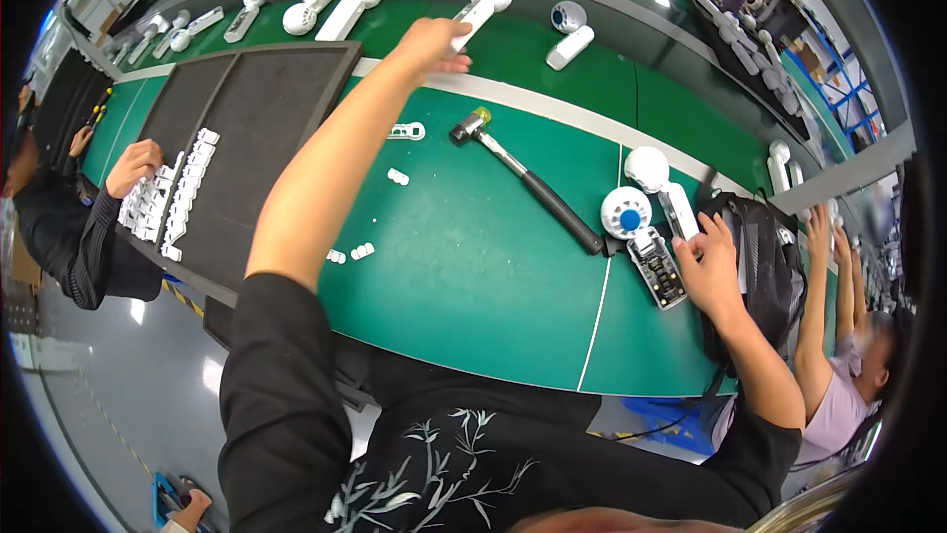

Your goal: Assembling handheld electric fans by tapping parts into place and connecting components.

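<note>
My left hand (431, 43) reaches far across the green table and grips the handle of a white handheld fan (482, 0) lying on the belt. Near the table's right side, my right hand (706, 262) rests on an opened fan (643, 227) with a blue hub and an exposed circuit board. A second white fan piece (659, 183) lies just beyond it. Between my arms, a mallet (528, 181) with a black handle lies diagonally on the table.
More white fans (330, 8) lie in a row on the green belt. A large black tray (247, 129) holds rows of small white parts (182, 193), handled by a co-worker's hand (133, 166). Loose white pieces (361, 251) lie on the table. Another person's arm (819, 296) is at right.
</note>
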`<state>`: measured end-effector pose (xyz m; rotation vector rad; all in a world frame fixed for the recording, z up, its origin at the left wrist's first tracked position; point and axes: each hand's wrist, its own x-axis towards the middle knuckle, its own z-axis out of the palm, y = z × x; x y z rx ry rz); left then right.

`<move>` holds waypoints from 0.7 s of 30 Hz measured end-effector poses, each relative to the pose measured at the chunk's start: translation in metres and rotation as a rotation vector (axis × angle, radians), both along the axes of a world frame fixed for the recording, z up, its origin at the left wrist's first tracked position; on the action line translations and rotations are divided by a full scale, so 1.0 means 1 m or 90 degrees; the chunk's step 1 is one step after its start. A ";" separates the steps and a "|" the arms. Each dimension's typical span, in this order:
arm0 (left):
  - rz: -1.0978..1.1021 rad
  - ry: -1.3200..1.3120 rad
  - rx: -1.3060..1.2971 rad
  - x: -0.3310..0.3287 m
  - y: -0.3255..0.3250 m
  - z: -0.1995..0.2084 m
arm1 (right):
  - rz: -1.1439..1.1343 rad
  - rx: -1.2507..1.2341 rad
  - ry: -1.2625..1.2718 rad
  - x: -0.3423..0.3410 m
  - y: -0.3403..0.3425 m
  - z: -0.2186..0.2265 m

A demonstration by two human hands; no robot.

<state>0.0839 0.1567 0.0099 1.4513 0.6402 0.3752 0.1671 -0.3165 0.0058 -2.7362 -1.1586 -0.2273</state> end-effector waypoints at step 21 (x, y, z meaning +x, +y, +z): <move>-0.066 -0.507 0.016 -0.061 -0.134 -0.069 | 0.692 0.066 0.168 -0.228 0.475 0.033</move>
